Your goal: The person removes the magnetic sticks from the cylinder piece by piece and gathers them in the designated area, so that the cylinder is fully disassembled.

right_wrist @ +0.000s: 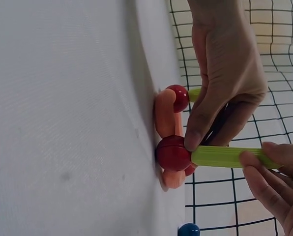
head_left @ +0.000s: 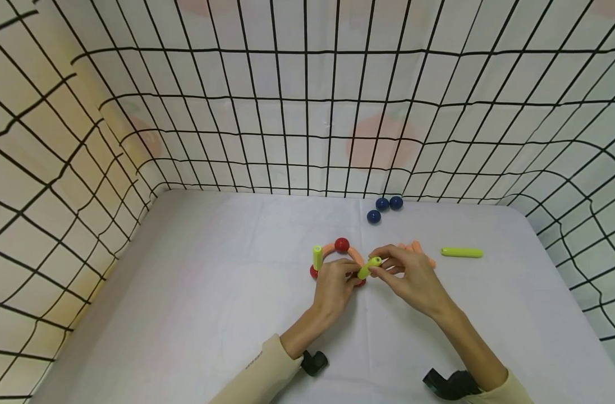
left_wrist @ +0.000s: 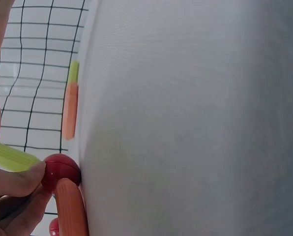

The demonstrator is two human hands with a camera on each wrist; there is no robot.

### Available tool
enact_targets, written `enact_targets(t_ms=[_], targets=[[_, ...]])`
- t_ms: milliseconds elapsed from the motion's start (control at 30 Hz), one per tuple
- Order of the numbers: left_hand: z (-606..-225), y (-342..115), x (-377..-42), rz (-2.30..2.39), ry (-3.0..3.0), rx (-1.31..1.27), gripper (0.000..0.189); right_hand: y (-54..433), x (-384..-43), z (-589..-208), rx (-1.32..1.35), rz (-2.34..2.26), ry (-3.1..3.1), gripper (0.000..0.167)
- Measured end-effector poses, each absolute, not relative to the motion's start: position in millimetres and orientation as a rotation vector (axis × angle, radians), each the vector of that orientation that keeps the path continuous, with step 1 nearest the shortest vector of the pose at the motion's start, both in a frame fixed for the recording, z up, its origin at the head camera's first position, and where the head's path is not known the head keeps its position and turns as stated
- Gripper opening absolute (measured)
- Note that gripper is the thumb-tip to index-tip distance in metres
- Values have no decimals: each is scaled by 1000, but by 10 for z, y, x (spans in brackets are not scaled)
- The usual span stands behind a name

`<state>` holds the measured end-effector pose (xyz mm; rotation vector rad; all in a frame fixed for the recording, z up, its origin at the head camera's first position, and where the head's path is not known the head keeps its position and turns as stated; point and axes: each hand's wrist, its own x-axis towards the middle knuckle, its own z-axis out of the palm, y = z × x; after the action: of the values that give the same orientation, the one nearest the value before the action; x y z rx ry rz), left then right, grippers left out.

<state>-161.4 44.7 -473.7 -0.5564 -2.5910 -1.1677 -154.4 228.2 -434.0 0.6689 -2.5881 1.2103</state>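
Note:
A ring of orange curved rods (head_left: 357, 256) joined by red balls (head_left: 342, 244) lies on the white surface. My left hand (head_left: 333, 285) pinches the near right red ball (right_wrist: 173, 153) between thumb and fingers. From that ball a yellow-green rod (right_wrist: 218, 156) stands up, its lower end against the ball. My right hand (head_left: 413, 280) pinches the rod near its upper end with thumb and fingertips. Another yellow-green rod (head_left: 317, 257) stands upright on the ring's left red ball (head_left: 313, 272). My left hand hides part of the ring in the head view.
Several loose orange rods (head_left: 417, 246) lie behind my right hand. A yellow-green rod (head_left: 461, 252) lies farther right. Three dark blue balls (head_left: 382, 204) sit at the back edge. Black wire mesh (head_left: 307, 101) rises around the back and sides of the surface.

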Motion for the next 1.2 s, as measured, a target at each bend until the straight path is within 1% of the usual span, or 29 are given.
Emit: enact_targets(t_ms=[267, 600, 733, 933, 1100, 1200], targets=[[-4736, 453, -1612, -1133, -2622, -560, 16, 2341, -1573, -4404, 637, 1227, -2547, 26], [-4728, 463, -1610, -1108, -2632, -557, 17, 2406, -1589, -4430, 506, 1465, -2549, 21], [-4722, 464, -1616, -1084, -2650, -561, 18, 2469, -1597, -4358, 455, 1579, -2474, 20], [-4712, 460, -1618, -1052, -2660, -562, 19, 2780, -1621, -4201, 345, 1679, -2439, 25], [-4720, 462, -1615, -1077, -2651, -571, 15, 3149, -1625, -4235, 213, 1685, -2469, 31], [-4731, 463, -1611, -1079, -2650, -574, 13, 3400, -1611, -4291, 104, 1784, -2419, 34]])
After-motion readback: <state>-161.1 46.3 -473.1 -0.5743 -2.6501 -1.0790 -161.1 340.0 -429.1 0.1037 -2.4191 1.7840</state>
